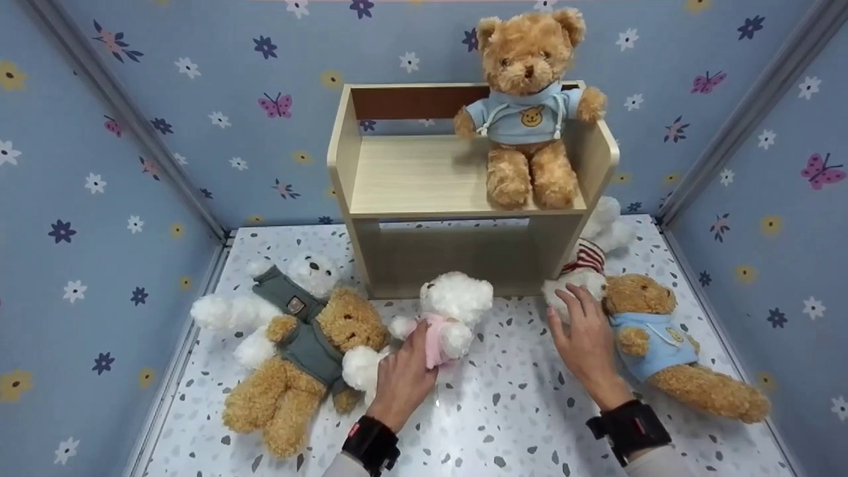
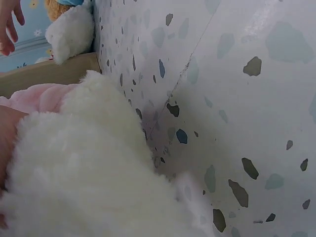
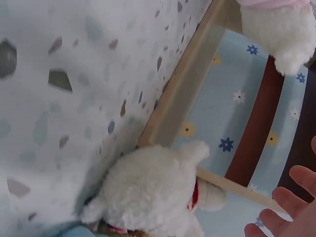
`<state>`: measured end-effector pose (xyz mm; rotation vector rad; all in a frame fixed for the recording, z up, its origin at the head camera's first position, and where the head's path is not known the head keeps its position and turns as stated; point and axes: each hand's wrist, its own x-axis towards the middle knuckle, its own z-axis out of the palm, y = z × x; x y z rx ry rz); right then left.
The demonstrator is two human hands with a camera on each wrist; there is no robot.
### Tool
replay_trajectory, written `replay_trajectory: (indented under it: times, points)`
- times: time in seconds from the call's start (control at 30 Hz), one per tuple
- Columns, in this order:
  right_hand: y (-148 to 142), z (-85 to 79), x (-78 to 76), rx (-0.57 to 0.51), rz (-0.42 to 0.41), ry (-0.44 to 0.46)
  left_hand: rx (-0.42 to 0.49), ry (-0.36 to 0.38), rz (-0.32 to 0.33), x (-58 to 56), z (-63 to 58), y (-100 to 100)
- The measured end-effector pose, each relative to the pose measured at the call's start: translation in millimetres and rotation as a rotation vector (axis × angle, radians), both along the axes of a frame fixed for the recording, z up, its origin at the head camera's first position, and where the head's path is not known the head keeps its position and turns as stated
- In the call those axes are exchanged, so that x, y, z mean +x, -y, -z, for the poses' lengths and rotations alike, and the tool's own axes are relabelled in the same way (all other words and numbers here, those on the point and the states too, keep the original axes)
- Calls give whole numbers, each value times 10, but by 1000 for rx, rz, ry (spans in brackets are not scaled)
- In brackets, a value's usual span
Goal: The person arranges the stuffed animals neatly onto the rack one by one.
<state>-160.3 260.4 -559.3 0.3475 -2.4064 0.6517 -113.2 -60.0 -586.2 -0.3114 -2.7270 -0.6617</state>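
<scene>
My left hand [image 1: 405, 376] grips a small white teddy bear [image 1: 457, 295] in a pink top [image 1: 436, 341] round its body, in front of the shelf. White fur [image 2: 94, 163] fills much of the left wrist view. At the right, my right hand [image 1: 584, 341] has its fingers spread and holds nothing. It hovers by a white plush toy [image 3: 148, 190] in a red-striped top [image 1: 586, 257], which lies against the shelf's side. Beside that hand lies a brown teddy bear [image 1: 641, 295] in a light blue hoodie.
A two-tier wooden shelf [image 1: 424, 172] stands at the back wall. On its upper tier sits a brown bear [image 1: 530, 119] in a blue hoodie. At the left, a brown bear [image 1: 351, 318] in grey-green lies against a white bear [image 1: 317, 273] on the speckled table [image 1: 503, 417]. Flowered panels [image 1: 79, 199] enclose the sides.
</scene>
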Motion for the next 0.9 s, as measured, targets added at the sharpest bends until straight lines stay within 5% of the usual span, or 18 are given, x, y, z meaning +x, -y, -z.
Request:
replay_trajectory:
  times: [0.33, 0.63, 0.9]
  points:
    - [224, 106, 146, -157, -45, 181, -26, -97, -16, 13, 38, -36]
    - [600, 28, 340, -576, -178, 639, -63, -123, -13, -2, 31, -90]
    - [992, -80, 390, -808, -362, 901, -215, -161, -50, 7, 51, -196]
